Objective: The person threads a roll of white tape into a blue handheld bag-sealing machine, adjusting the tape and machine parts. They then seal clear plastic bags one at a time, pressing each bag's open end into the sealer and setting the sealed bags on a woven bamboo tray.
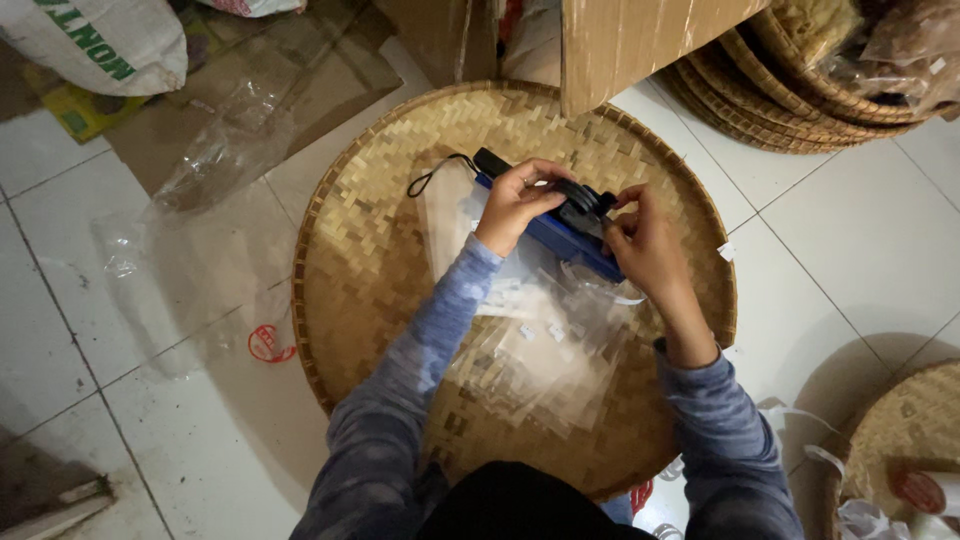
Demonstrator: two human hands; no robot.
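Both hands grip a blue heat sealer (560,235) over a round woven tray (370,250). The left hand (512,205) presses its black top; the right hand (640,245) steadies its end above clear plastic bags (540,340).

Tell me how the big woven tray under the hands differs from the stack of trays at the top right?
The big woven tray lies alone and flat, in nearly full view, under clear plastic bags. The stacked trays nest together, partly hidden behind a cardboard box. Both look round and woven from tan strips.

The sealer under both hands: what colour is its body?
Blue body with a black top, clearest in the head view.
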